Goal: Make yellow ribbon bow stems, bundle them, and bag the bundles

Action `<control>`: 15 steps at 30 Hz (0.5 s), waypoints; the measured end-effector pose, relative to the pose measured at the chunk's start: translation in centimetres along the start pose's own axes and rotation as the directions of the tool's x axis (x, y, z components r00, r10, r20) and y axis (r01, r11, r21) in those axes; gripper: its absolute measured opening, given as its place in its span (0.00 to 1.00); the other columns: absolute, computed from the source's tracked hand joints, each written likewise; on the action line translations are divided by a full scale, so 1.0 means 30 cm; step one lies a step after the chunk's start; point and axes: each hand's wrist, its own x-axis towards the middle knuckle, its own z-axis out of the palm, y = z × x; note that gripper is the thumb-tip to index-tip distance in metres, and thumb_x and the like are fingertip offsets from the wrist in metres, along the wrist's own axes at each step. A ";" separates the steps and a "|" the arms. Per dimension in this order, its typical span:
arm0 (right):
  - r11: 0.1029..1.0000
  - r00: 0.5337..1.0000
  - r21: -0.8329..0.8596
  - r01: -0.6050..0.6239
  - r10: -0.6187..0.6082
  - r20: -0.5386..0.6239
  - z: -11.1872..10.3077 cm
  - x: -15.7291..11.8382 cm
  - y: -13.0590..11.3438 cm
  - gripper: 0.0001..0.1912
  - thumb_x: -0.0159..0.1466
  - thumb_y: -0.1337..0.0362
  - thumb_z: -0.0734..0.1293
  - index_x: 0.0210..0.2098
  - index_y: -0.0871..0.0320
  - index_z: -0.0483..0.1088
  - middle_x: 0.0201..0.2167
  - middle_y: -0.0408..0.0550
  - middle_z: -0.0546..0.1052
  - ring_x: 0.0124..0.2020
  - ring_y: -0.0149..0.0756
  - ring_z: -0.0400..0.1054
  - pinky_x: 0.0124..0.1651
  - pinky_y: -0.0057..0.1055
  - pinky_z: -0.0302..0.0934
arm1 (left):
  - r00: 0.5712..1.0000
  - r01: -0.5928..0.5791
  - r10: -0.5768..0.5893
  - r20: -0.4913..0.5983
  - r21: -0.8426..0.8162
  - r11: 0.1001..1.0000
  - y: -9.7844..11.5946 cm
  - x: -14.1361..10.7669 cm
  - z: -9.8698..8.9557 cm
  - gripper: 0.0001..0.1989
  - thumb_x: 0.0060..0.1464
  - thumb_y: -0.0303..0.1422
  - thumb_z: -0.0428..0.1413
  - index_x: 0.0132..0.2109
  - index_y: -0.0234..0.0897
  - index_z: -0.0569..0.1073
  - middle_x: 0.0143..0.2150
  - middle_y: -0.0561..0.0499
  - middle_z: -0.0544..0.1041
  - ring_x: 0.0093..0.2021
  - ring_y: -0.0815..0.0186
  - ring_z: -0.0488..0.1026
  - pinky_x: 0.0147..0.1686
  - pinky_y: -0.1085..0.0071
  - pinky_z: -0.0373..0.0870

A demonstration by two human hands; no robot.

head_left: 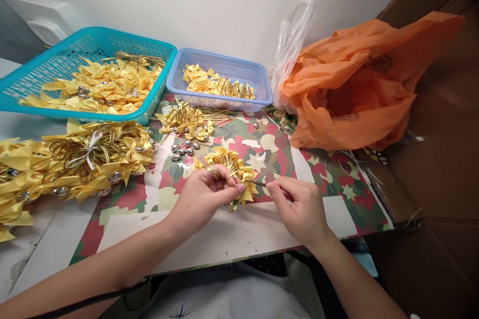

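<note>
Near the table's middle, my left hand (pixel 204 198) is closed on a bundle of yellow ribbon bows with gold cord loops (pixel 234 163). The cord loops pass around its fingers, and the bows fan out behind and to the right. My right hand (pixel 299 207) pinches a thin dark tool (pixel 256 183), whose tip points left and touches or nearly touches the bundle by my left thumb. Silver bells (pixel 183 149) lie just behind my left hand. Beyond them is a loose pile of yellow bows and gold cords (pixel 187 119).
A teal basket (pixel 144 114) and a smaller blue basket (pixel 224 99) stand at the back, holding yellow bows. Tied bow bundles (pixel 90 154) lie at the left. An orange bag (pixel 337 79) and a clear plastic bag (pixel 292 50) stand at the back right, beside brown cardboard (pixel 437 159).
</note>
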 end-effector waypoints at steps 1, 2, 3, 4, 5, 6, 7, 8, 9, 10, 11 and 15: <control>1.000 1.000 0.005 -0.004 0.004 0.006 0.000 0.000 0.001 0.22 0.68 0.60 0.60 0.19 0.58 0.63 0.15 0.39 0.60 0.19 0.25 0.52 0.24 0.25 0.44 | 1.000 -0.003 0.003 0.005 -0.002 1.000 0.000 -0.001 -0.001 0.14 0.39 0.28 0.69 0.23 0.35 0.70 0.23 0.56 0.75 0.25 0.74 0.71 0.26 0.80 0.67; 1.000 1.000 0.011 -0.007 0.007 0.013 0.000 0.000 0.002 0.22 0.68 0.60 0.60 0.18 0.58 0.61 0.15 0.38 0.59 0.18 0.25 0.51 0.23 0.26 0.44 | 1.000 -0.008 0.008 0.009 -0.004 1.000 -0.001 -0.001 -0.001 0.13 0.39 0.27 0.69 0.23 0.35 0.70 0.23 0.56 0.76 0.25 0.74 0.71 0.27 0.80 0.68; 1.000 1.000 0.017 -0.011 0.010 0.022 0.000 0.000 0.004 0.23 0.68 0.60 0.60 0.18 0.58 0.60 0.15 0.38 0.58 0.18 0.24 0.51 0.23 0.26 0.43 | 1.000 -0.014 0.014 0.012 -0.007 1.000 -0.001 -0.002 -0.001 0.13 0.40 0.27 0.69 0.23 0.35 0.70 0.23 0.56 0.76 0.25 0.74 0.71 0.27 0.80 0.68; 1.000 0.999 0.024 -0.016 0.015 0.029 0.000 0.000 0.006 0.23 0.68 0.60 0.60 0.18 0.58 0.59 0.15 0.38 0.57 0.18 0.24 0.50 0.23 0.26 0.43 | 1.000 -0.018 0.018 0.014 -0.010 1.000 -0.001 -0.002 -0.001 0.13 0.40 0.27 0.69 0.23 0.36 0.70 0.23 0.56 0.76 0.26 0.74 0.72 0.27 0.80 0.68; 0.999 0.999 0.031 -0.022 0.021 0.034 0.001 0.000 0.007 0.23 0.69 0.59 0.59 0.17 0.58 0.58 0.15 0.38 0.56 0.18 0.24 0.49 0.23 0.26 0.43 | 1.000 -0.021 0.021 0.017 -0.011 1.000 -0.001 -0.002 -0.001 0.13 0.40 0.27 0.69 0.23 0.36 0.70 0.23 0.56 0.76 0.26 0.74 0.72 0.28 0.80 0.69; 0.999 0.999 0.039 -0.029 0.028 0.039 0.001 -0.001 0.009 0.23 0.69 0.59 0.59 0.17 0.58 0.57 0.15 0.37 0.55 0.19 0.24 0.48 0.23 0.26 0.43 | 1.000 -0.025 0.026 0.018 -0.012 1.000 -0.001 -0.002 -0.001 0.13 0.40 0.27 0.69 0.23 0.36 0.70 0.23 0.56 0.76 0.26 0.74 0.72 0.28 0.80 0.69; 0.998 0.998 0.048 -0.037 0.035 0.045 0.001 -0.001 0.010 0.24 0.69 0.59 0.59 0.17 0.58 0.56 0.15 0.37 0.55 0.19 0.24 0.48 0.23 0.26 0.43 | 0.999 -0.030 0.030 0.022 -0.012 0.999 -0.002 -0.001 0.000 0.12 0.40 0.27 0.69 0.23 0.36 0.70 0.23 0.56 0.76 0.26 0.73 0.73 0.29 0.80 0.70; 0.997 0.998 0.057 -0.045 0.042 0.052 0.001 -0.001 0.011 0.24 0.69 0.59 0.59 0.17 0.58 0.56 0.15 0.37 0.54 0.19 0.25 0.48 0.23 0.26 0.43 | 0.999 -0.036 0.036 0.025 -0.011 0.999 -0.003 -0.001 0.000 0.12 0.40 0.27 0.68 0.23 0.36 0.70 0.23 0.56 0.76 0.27 0.73 0.73 0.29 0.79 0.70; 0.997 0.997 0.065 -0.051 0.047 0.057 0.000 -0.001 0.012 0.24 0.69 0.59 0.59 0.17 0.58 0.56 0.15 0.37 0.54 0.19 0.25 0.47 0.23 0.26 0.43 | 0.999 -0.042 0.042 0.027 -0.007 0.999 -0.003 -0.001 0.000 0.12 0.40 0.27 0.68 0.23 0.36 0.71 0.24 0.56 0.76 0.27 0.73 0.73 0.30 0.79 0.71; 0.996 0.997 0.069 -0.052 0.048 0.059 0.000 -0.001 0.012 0.24 0.69 0.59 0.59 0.17 0.58 0.56 0.15 0.37 0.54 0.19 0.25 0.47 0.23 0.26 0.43 | 0.998 -0.050 0.050 0.028 0.001 0.999 -0.004 -0.001 0.000 0.12 0.40 0.27 0.68 0.23 0.36 0.71 0.24 0.56 0.76 0.27 0.73 0.74 0.30 0.79 0.71; 0.996 0.997 0.068 -0.051 0.047 0.058 -0.001 -0.001 0.011 0.24 0.69 0.59 0.59 0.17 0.58 0.57 0.15 0.37 0.54 0.19 0.25 0.48 0.23 0.26 0.43 | 0.998 -0.057 0.056 0.028 0.013 0.998 -0.004 -0.001 0.000 0.12 0.40 0.27 0.68 0.23 0.36 0.71 0.24 0.56 0.76 0.28 0.72 0.74 0.30 0.79 0.71; 1.000 0.999 0.010 -0.028 0.028 0.026 -0.004 -0.002 0.004 0.22 0.68 0.58 0.61 0.19 0.59 0.64 0.15 0.38 0.60 0.19 0.25 0.52 0.24 0.26 0.45 | 0.997 -0.073 0.071 0.032 0.065 0.995 -0.003 -0.006 -0.003 0.12 0.41 0.28 0.68 0.24 0.37 0.71 0.24 0.55 0.76 0.29 0.70 0.75 0.31 0.77 0.72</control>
